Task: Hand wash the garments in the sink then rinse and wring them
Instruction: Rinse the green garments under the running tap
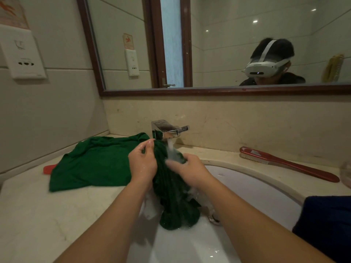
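White sink basin point(190, 243) is closest to the camera, with a dark blue cloth point(322, 224) lying at its right edge. Hanging down into the basin is the bunched, soaked end of the green garment point(176, 196), foam clinging around it, near the drain point(214, 219). Bit further up, both hands are on it: left hand point(142, 166) has its fingers curled round the gathered fabric, thumb and forefinger pinching near the top; right hand point(190, 169) grips the bunch from the other side, kinda blurred so can't make out each finger. Water point(171, 149) is running from the chrome tap point(165, 130) right onto the fabric between them. Rest of the garment lies spread on the beige counter point(38, 215) to the left, covering most of some red thing point(48, 168). Red long-handled brush point(284, 164) lies on the counter off to the right, well apart.
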A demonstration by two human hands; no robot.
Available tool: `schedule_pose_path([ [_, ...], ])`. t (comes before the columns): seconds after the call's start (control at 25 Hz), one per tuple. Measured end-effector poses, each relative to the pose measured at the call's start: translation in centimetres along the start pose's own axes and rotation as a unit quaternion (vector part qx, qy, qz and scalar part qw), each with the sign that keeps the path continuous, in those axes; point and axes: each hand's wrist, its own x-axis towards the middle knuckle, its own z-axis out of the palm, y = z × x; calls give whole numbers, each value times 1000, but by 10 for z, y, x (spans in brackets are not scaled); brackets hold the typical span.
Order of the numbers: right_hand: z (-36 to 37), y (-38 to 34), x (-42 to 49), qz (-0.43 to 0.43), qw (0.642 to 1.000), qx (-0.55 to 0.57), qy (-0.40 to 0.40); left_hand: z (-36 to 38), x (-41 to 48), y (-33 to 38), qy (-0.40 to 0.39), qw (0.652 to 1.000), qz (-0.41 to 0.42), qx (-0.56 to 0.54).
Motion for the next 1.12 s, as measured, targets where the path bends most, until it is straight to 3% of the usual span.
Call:
schedule_pose_path([
  [0.08, -5, 0, 3, -6, 1000, 8, -3, 0, 0, 0, 1, 1000, 7, 1],
  [0.28, -9, 2, 4, -13, 995, -96, 38, 2, 0, -6, -35, 997, 40, 51],
  [0.64, -17, -1, 6, -36, 982, 10, 183, 6, -7, -12, -131, 977, 118, 118],
  [1.0, -8, 1, 8, -27, 983, -10, 180, 5, -6, -8, -114, 989, 61, 73],
  [1.12, -2, 0, 7, -12, 988, 9, 154, 2, -5, -4, -74, 995, 53, 47],
])
